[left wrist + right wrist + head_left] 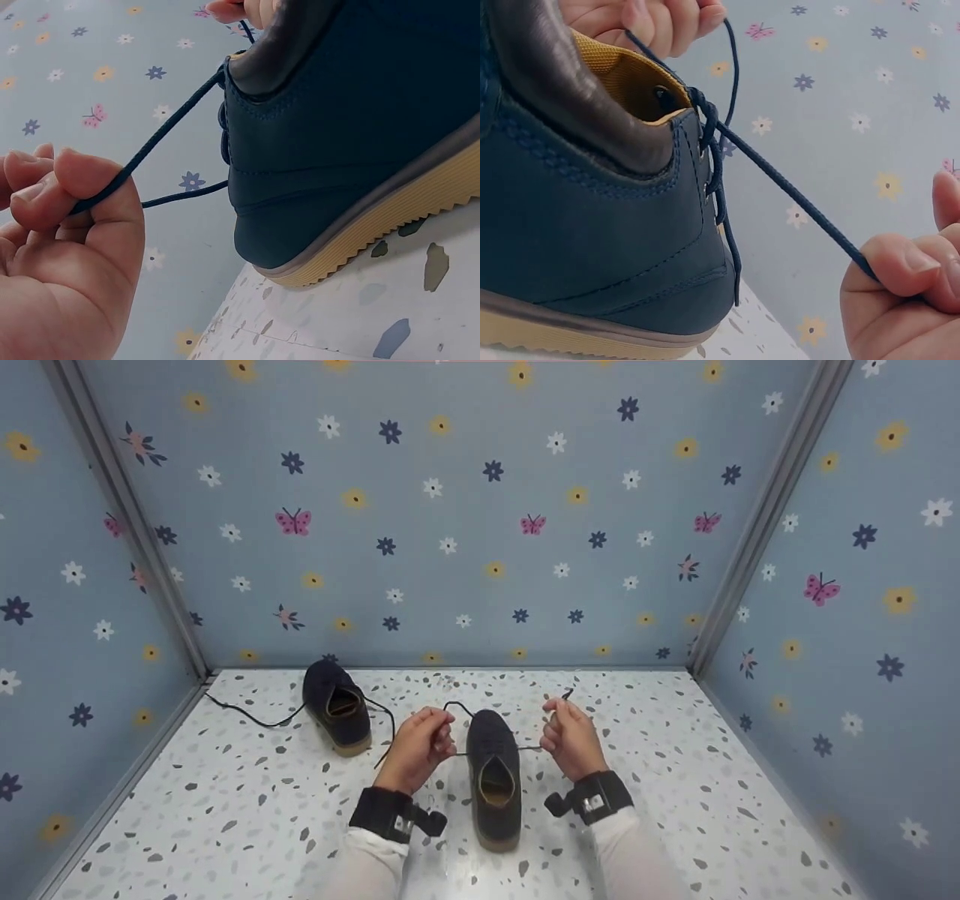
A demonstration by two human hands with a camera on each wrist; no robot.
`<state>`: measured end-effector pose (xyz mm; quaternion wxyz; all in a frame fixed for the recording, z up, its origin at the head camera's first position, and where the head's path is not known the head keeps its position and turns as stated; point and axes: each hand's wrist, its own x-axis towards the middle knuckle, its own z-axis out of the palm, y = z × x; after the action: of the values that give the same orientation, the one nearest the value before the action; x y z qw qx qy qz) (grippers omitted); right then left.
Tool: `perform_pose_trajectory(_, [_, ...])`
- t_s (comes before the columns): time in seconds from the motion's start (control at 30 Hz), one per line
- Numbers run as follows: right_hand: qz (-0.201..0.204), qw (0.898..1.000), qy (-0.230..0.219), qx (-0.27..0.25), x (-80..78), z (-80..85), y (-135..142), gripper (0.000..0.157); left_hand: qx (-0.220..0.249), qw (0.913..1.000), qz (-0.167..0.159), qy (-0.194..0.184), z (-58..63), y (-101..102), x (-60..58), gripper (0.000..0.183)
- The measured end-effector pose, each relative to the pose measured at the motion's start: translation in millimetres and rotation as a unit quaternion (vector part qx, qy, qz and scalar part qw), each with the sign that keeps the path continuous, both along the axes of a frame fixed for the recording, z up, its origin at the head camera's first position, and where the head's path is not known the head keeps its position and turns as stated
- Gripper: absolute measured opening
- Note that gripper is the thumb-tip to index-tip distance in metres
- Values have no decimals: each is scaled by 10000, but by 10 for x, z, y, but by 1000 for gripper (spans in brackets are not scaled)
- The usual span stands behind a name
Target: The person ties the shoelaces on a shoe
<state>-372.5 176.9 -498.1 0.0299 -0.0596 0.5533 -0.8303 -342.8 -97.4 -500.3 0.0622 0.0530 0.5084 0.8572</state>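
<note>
Flowered wall panels (465, 555) stood at the far side, left and right, around a speckled white surface (697, 825). On it, near middle, sat the near shoe (495, 825), dark blue, upright on its tan sole, toe to the far side, heel to the near. It stood between the hands, probably so the lace could be reached from both sides. The second shoe (352, 730) was farther off to the left, also upright, toe far, with its own cord (255, 721) spread loose on both sides; likely parked there to leave room.

Left hand (418, 741): fingers curled, the lace (161, 131) pinched between thumb and fingers, left of the near shoe. A loose tail looped from it toward the toe (the end hung by the shoe front in the right wrist view). Right hand (576, 740): fingers folded in, thumb clamped on the lace's other side, to the right, short tip poking out far. Both were well closed, neither touching the shoe. The straight runs looked pulled outward to keep tension on the crossing (703, 103) at the top eyelets.
</note>
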Motion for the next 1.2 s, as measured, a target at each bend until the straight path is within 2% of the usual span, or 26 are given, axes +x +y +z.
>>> perform_pose_trajectory(0.4, [-141,9998,-59,-152,44,-53,3,30,-66,9998,172,44,-16,-26,46,19])
perform_pose_trajectory(0.7, [-334,9992,-123,-200,61,-111,17,32,-198,9996,214,8,0,-43,35,20])
perform_pose_trajectory(1.0, [-371,9990,-186,-142,91,-136,29,31,-386,9988,278,73,-1,-41,35,19])
perform_pose_trajectory(1.2, [-423,9989,-147,123,83,-137,33,35,-441,9982,400,32,13,-31,36,19])
